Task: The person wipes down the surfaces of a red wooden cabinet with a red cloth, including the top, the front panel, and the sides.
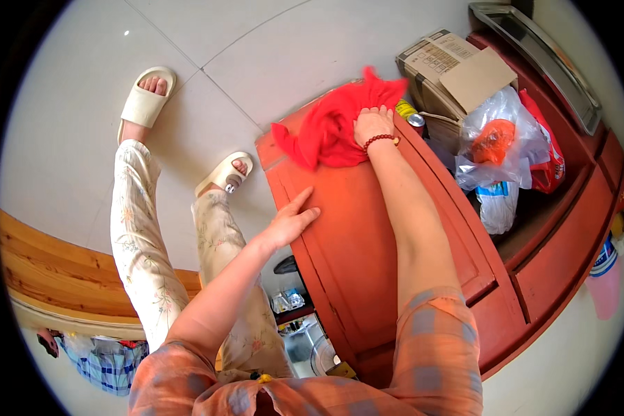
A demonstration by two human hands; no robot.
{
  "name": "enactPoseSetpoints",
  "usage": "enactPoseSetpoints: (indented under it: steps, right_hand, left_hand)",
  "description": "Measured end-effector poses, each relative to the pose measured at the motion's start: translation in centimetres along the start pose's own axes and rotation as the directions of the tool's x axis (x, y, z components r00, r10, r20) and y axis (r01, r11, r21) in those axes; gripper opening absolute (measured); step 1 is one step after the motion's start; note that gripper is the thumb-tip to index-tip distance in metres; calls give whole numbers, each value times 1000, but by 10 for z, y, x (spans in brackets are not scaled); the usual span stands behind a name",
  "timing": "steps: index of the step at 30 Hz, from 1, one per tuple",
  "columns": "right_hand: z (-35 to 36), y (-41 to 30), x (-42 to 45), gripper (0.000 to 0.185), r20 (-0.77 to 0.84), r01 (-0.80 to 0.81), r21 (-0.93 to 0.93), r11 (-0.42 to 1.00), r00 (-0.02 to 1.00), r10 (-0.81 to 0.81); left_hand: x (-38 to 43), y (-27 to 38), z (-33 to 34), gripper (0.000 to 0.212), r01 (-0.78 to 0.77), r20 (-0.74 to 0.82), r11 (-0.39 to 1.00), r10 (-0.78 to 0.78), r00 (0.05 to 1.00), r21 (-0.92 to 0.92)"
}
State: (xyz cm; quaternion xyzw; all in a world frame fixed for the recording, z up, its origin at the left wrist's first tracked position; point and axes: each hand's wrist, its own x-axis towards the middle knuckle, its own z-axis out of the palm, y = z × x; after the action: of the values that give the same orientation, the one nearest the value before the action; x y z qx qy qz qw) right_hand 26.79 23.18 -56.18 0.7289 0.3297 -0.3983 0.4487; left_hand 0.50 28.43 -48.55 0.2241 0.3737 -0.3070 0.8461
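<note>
A crumpled red cloth (333, 122) lies against the far end of a reddish-brown wooden cabinet panel (356, 234). My right hand (375, 124), with a dark red bead bracelet at the wrist, grips the cloth and presses it on the panel; the fingertips are partly sunk in its folds. The cloth's upper corner is blurred. My left hand (289, 221) rests at the panel's left edge, forefinger and thumb spread, holding nothing. Its other fingers are mostly hidden.
Right of the panel, a cardboard box (439, 67), a drinks can (416, 120) and plastic bags (499, 143) stand in the cabinet. A metal tray (546, 67) leans behind them. My slippered feet are on the tiled floor (270, 67); a wooden surface (62, 270) lies left.
</note>
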Motion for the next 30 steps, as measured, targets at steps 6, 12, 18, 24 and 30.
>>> enactPoseSetpoints:
  steps: [6, 12, 18, 24, 30]
  right_hand:
    - [4, -96, -40, 62, 265, 195, -119, 974, 951, -158]
    - [24, -113, -92, 31, 154, 455, 510, 730, 786, -598]
    - [-36, -3, -88, 55, -72, 530, 182, 829, 848, -526]
    - [-45, 8, -119, 57, 147, 532, 39, 846, 834, -531]
    - [-15, 52, -29, 35, -190, 228, -53, 972, 953, -234]
  left_hand:
    - [5, -5, -22, 46, 20, -320, 975, -92, 943, -222]
    - [3, 25, -23, 40, -115, -569, 978, 197, 798, 176]
    - [-1, 23, -6, 54, -70, -142, 960, 32, 989, -272]
    - [-4, 5, 1, 60, -97, 18, 980, 95, 995, 175]
    - [-16, 24, 9, 59, -102, 147, 774, 12, 989, 624]
